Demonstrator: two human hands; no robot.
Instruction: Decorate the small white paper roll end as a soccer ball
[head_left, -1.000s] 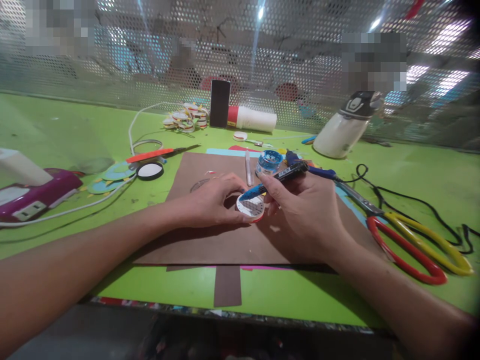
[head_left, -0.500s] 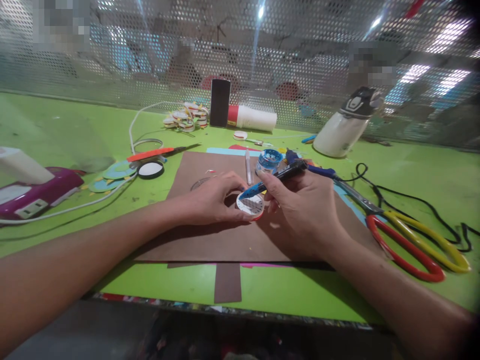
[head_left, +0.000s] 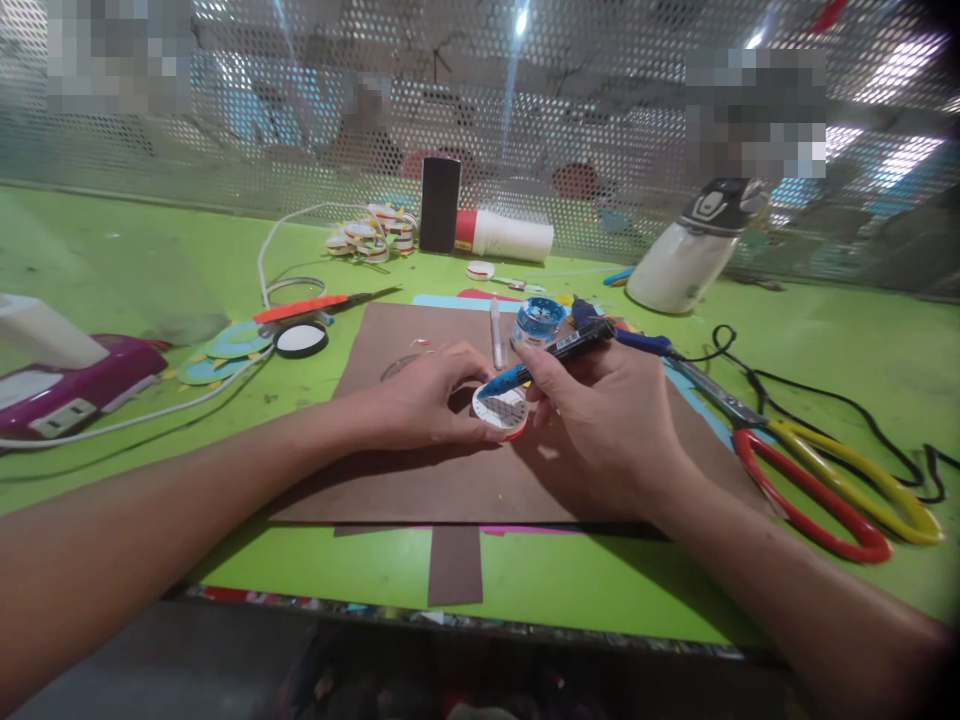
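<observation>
A small white disc [head_left: 504,412] with a red edge and dark marks round its face lies on a brown sheet [head_left: 420,490]. My left hand [head_left: 427,400] grips its left side between thumb and fingers. In my right hand [head_left: 607,410] is a marker [head_left: 517,378] with a blue front end and a black barrel, its tip at the disc's upper left. Fine dark lines cross the disc's face, perhaps partly shadow. Just behind my hands are an open jar of blue paint [head_left: 540,318] and a thin whitish stick [head_left: 497,335].
Large scissors [head_left: 810,480] with red and yellow handles lie at right, beside a black cord. At left are a purple power strip [head_left: 82,390], a black-rimmed round [head_left: 301,339] and an orange-handled tool [head_left: 307,306]. Behind stand a phone [head_left: 440,205], a white cup stack [head_left: 514,238] and a bottle [head_left: 682,255].
Both hands keep their hold, with the marker's tip staying at the disc's upper left edge. Only a slight shift of the view shows.
</observation>
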